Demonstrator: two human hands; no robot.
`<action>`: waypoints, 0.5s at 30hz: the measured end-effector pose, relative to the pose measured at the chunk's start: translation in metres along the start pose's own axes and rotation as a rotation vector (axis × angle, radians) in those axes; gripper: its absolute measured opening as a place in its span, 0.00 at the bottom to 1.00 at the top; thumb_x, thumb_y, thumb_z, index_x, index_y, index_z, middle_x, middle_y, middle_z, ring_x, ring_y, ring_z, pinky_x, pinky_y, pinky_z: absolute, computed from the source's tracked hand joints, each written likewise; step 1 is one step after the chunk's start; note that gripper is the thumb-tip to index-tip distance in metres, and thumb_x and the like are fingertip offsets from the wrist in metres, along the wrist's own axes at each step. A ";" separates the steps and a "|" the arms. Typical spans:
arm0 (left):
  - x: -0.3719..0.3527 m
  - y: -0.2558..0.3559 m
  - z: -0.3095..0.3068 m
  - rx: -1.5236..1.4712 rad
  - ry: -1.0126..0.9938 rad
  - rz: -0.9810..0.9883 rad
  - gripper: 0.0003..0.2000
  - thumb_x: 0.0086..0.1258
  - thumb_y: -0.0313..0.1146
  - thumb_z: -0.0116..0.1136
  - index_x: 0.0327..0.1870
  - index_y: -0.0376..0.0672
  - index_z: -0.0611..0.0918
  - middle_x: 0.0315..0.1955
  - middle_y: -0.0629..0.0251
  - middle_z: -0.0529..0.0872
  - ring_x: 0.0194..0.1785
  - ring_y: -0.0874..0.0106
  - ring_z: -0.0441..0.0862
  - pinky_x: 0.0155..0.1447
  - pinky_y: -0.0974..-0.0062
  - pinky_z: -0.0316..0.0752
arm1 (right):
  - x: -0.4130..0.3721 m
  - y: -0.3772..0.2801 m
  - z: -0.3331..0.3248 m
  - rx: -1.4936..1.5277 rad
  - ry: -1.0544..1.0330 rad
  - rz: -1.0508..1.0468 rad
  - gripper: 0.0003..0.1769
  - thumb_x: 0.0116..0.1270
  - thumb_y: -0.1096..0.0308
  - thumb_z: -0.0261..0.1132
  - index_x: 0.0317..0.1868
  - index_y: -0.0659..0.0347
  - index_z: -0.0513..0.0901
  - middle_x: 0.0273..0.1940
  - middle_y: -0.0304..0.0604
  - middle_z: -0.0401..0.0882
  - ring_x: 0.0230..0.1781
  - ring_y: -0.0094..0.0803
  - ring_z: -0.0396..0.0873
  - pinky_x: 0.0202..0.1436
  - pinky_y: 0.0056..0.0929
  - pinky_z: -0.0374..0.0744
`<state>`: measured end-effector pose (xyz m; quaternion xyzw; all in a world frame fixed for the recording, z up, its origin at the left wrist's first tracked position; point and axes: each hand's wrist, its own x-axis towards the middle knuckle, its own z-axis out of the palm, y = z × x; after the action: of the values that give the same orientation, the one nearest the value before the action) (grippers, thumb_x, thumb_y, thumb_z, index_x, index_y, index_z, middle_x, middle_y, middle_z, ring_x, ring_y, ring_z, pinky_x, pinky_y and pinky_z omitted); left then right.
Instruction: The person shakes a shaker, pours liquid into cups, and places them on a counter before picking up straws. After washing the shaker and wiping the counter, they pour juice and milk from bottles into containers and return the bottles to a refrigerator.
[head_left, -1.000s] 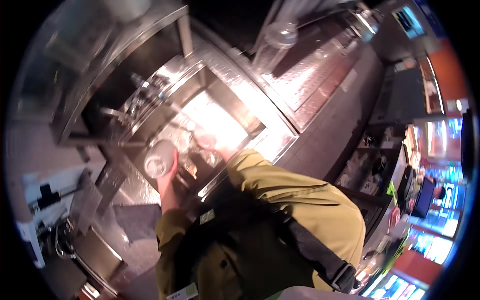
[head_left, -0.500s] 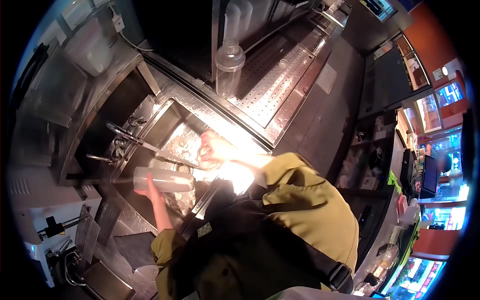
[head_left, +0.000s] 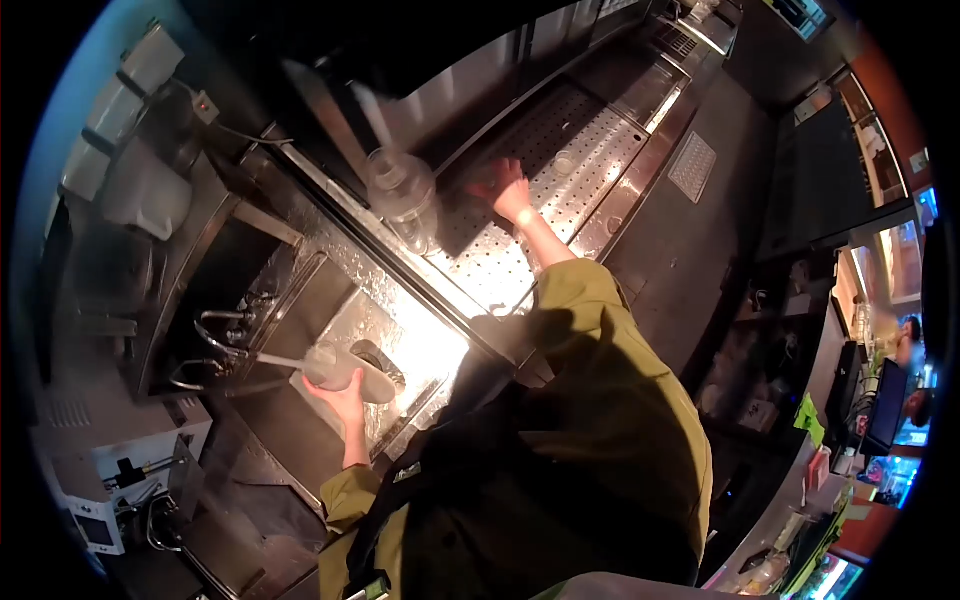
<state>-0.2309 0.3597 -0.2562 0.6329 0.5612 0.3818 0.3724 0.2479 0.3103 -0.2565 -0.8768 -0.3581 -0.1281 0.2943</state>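
Observation:
My left hand (head_left: pixel 342 400) grips a tall translucent plastic container (head_left: pixel 331 368) over the metal sink (head_left: pixel 268 398). The container is tilted beside the running faucet (head_left: pixel 222 338), whose stream reaches it. A dark round opening, perhaps the drain, shows beyond the container. Up and to the right, my right hand (head_left: pixel 508 192) is over the perforated metal drainboard (head_left: pixel 590 130) with its fingers apart. I see nothing held in it, though shadow darkens the fingertips. A clear plastic bottle-shaped vessel (head_left: pixel 403 198) stands left of this hand.
A small clear round piece (head_left: pixel 565 163) lies on the drainboard. A raised metal ledge (head_left: pixel 375 245) separates sink and drainboard. White tubs (head_left: pixel 148 190) and a white machine (head_left: pixel 95 455) are at the left. Dark shelving (head_left: pixel 760 340) stands at the right.
My right hand has left the sink and moved up and right to the drainboard. The container in my left hand has tilted and shifted toward the stream. The head view has shifted.

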 end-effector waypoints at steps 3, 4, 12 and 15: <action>-0.001 0.012 0.008 0.016 0.090 0.008 0.56 0.46 0.34 0.74 0.70 0.37 0.43 0.67 0.45 0.50 0.69 0.57 0.51 0.71 0.61 0.48 | 0.020 0.049 -0.028 -0.072 0.194 0.084 0.45 0.43 0.46 0.73 0.53 0.73 0.68 0.48 0.60 0.71 0.49 0.54 0.70 0.55 0.43 0.70; -0.001 0.008 0.010 0.027 0.158 0.024 0.55 0.46 0.34 0.74 0.70 0.37 0.43 0.66 0.45 0.50 0.69 0.56 0.52 0.71 0.61 0.49 | 0.017 0.061 -0.055 0.123 0.217 0.235 0.48 0.44 0.45 0.73 0.56 0.73 0.66 0.56 0.67 0.65 0.57 0.58 0.65 0.57 0.47 0.68; 0.025 -0.022 0.014 -0.166 0.232 -0.099 0.57 0.39 0.34 0.77 0.69 0.36 0.48 0.64 0.48 0.56 0.67 0.58 0.56 0.70 0.64 0.51 | -0.005 0.112 -0.059 -0.144 0.136 0.340 0.30 0.48 0.54 0.69 0.46 0.69 0.76 0.42 0.56 0.77 0.44 0.51 0.75 0.50 0.46 0.71; 0.026 -0.008 0.011 0.171 0.055 0.105 0.52 0.42 0.33 0.76 0.66 0.38 0.50 0.60 0.51 0.61 0.62 0.60 0.63 0.65 0.65 0.61 | -0.053 0.058 -0.081 0.201 0.234 0.125 0.32 0.52 0.57 0.68 0.53 0.68 0.70 0.50 0.56 0.71 0.54 0.50 0.68 0.58 0.43 0.66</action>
<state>-0.2224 0.3863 -0.2668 0.6803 0.5678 0.3686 0.2810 0.2494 0.1990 -0.2401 -0.8426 -0.2773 -0.1744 0.4275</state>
